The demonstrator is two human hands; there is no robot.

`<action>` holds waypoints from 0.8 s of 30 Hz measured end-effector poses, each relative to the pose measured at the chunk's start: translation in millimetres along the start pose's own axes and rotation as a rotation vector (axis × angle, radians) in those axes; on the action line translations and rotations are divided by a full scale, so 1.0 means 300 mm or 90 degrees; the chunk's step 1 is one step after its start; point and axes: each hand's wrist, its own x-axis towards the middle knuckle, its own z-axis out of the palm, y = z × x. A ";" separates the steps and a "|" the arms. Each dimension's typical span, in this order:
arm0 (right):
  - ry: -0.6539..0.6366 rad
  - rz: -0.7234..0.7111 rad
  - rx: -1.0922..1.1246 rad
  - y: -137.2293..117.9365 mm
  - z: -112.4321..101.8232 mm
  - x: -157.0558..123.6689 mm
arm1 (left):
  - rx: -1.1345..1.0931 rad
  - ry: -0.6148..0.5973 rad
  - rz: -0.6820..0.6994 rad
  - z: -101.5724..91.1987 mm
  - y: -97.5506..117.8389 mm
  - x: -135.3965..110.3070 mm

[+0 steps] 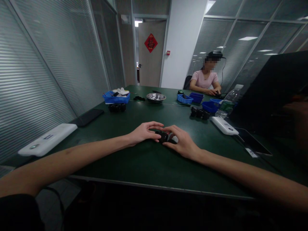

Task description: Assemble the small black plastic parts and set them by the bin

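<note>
A small glossy black object (164, 137) sits low over the dark green table (134, 163), between my two hands; its kind does not show clearly. From the left, my left hand (145, 132) grips it with thumb and fingers. My right hand (182, 143) closes on its other side, thumb below and fingertips above. Something pale, too small to make out, shows under the right palm. Farther off stand similar glossy black pieces, one group (117, 107) on the left and another (200, 113) on the right.
A blue basket (116, 99), a steel bowl (156, 100) and blue trays (184, 99) stand toward the back. White power banks (48, 140) flank both sides. Right are a plastic bottle (227, 104), a phone (254, 141) and a dark screen (271, 93). A co-worker (205, 78) sits across.
</note>
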 end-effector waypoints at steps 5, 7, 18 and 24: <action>0.031 0.084 0.014 -0.004 0.002 0.005 | 0.004 0.070 0.048 -0.005 -0.016 0.007; 0.028 0.088 0.020 -0.006 0.000 0.004 | 0.006 0.067 0.057 -0.004 -0.018 0.006; 0.054 -0.030 0.051 -0.012 -0.013 0.003 | -0.095 -0.024 -0.017 -0.007 -0.027 0.006; 0.053 -0.048 0.054 -0.009 -0.011 0.001 | -0.123 -0.024 -0.038 -0.010 -0.028 0.008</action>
